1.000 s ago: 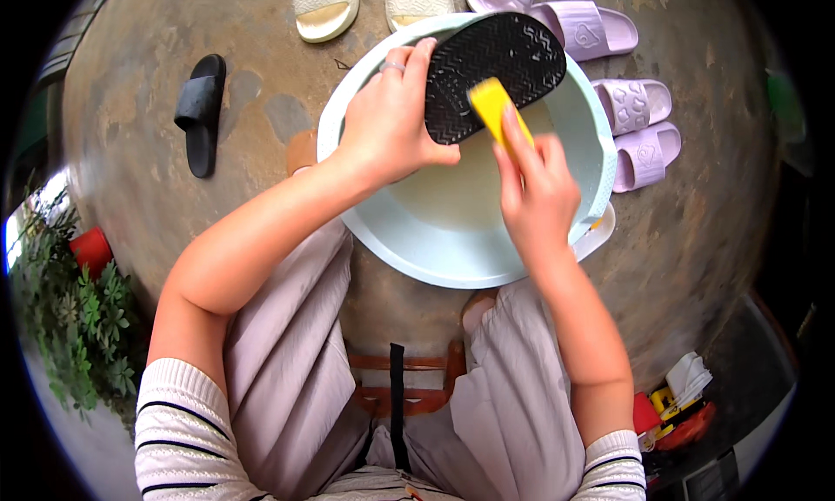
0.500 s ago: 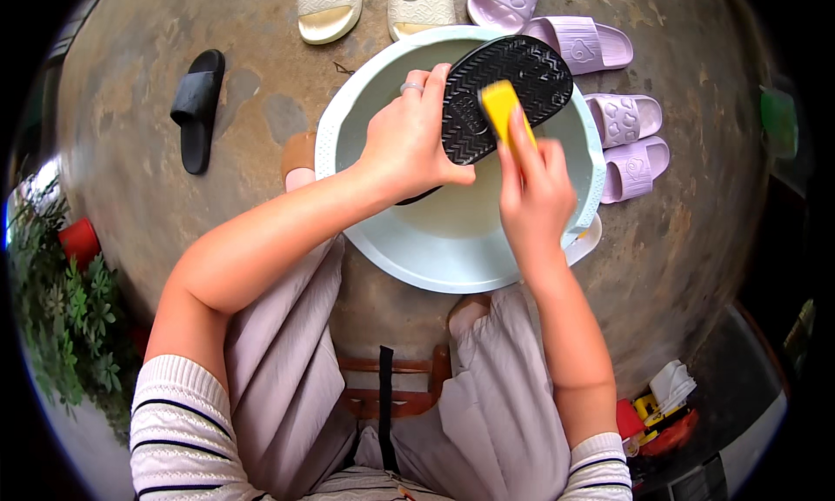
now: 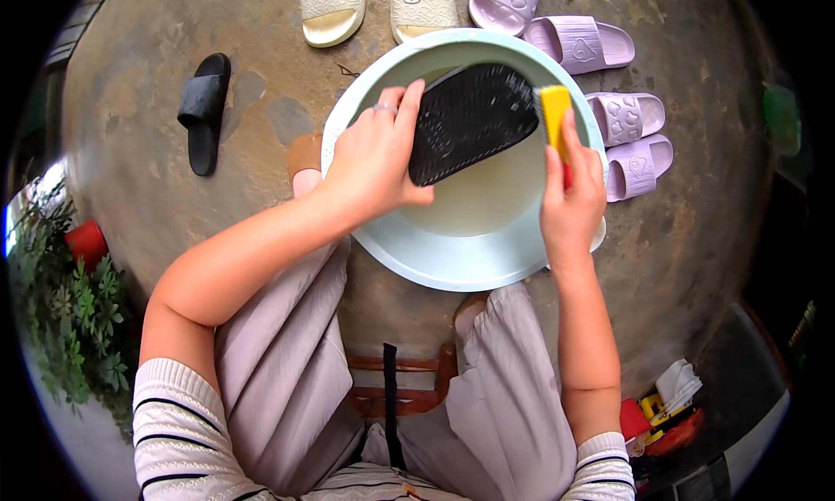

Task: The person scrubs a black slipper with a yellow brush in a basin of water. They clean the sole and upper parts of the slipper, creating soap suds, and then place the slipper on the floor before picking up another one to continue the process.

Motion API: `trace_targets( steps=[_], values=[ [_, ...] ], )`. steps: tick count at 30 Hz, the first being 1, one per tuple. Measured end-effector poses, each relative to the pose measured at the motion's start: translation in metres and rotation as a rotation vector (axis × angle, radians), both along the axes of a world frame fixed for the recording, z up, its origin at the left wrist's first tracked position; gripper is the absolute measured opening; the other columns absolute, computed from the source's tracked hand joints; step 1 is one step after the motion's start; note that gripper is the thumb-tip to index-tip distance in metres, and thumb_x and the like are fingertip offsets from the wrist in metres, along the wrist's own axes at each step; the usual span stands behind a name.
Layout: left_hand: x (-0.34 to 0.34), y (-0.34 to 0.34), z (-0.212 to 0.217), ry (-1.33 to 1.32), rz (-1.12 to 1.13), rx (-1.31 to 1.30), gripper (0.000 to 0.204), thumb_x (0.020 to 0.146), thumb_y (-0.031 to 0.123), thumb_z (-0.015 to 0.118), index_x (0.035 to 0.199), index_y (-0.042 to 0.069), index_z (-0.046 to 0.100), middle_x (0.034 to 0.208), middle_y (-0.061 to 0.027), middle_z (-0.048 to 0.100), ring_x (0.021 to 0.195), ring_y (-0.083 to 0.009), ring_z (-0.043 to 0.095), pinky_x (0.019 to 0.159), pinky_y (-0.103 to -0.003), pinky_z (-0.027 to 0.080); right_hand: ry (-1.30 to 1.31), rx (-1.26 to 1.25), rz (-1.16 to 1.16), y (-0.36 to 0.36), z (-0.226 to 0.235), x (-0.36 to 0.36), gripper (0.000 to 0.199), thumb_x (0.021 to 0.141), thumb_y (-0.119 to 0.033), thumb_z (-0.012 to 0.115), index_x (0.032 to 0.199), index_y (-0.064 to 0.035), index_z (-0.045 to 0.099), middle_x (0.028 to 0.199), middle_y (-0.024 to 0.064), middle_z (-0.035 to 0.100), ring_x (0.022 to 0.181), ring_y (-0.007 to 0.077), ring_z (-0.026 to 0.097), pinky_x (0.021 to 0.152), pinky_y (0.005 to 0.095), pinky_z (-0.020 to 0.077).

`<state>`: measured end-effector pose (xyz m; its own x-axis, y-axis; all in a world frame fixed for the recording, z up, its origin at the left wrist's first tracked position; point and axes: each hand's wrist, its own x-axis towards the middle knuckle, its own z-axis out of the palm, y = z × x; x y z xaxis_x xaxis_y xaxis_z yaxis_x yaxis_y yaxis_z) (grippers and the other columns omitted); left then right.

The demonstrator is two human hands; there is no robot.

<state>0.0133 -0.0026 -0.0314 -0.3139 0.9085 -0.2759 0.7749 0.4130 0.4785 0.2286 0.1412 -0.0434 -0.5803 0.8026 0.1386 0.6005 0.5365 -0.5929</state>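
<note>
Scrubbing looks midway: left hand grips the black slipper sole-up over the basin, right hand clasps a yellow brush at its edge; another black slipper lies apart on the ground.

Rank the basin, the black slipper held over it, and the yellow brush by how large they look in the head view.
1. Pale green basin, clearly largest.
2. Black slipper in the left hand.
3. Yellow brush in the right hand, partly hidden by fingers.

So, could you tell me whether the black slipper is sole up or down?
Sole up: the black slipper, held over the basin, shows its textured tread.
</note>
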Motion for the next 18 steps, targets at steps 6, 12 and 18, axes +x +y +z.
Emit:
trace_targets(
  steps=[6, 12, 18],
  values=[
    [0.022, 0.015, -0.037, 0.061, -0.098, -0.281, 0.121, 0.061, 0.039, 0.089, 0.156, -0.005, 0.027, 0.142, -0.0243, 0.046, 0.107, -0.0404, 0.063, 0.092, -0.044, 0.058, -0.348, -0.279, 0.113, -0.031, -0.08, 0.015, 0.076, 0.097, 0.0, 0.054, 0.165, -0.0142, 0.022, 0.11, 0.0232, 0.051, 0.087, 0.0405, 0.063, 0.083, 0.0479, 0.0529],
    [0.036, 0.027, -0.085, 0.339, -0.175, -0.516, 0.141, 0.068, 0.063, 0.085, 0.163, -0.002, 0.003, 0.151, -0.0181, 0.041, 0.121, -0.0324, 0.053, 0.086, -0.04, 0.058, -0.676, -0.162, 0.044, -0.031, -0.133, -0.017, 0.085, 0.093, 0.0, 0.053, 0.161, 0.0076, 0.003, 0.115, 0.0278, 0.055, 0.076, 0.0393, 0.072, 0.067, 0.0434, 0.0606],
    [0.045, 0.031, -0.109, 0.396, -0.115, -0.527, 0.143, 0.068, 0.062, 0.085, 0.164, 0.0, -0.001, 0.154, -0.0186, 0.036, 0.125, -0.035, 0.049, 0.093, -0.047, 0.052, -0.827, -0.089, -0.002, -0.02, -0.16, -0.007, 0.088, 0.096, -0.007, 0.051, 0.161, 0.0062, -0.006, 0.123, 0.0339, 0.058, 0.077, 0.0379, 0.073, 0.068, 0.0444, 0.0618]
  ],
)
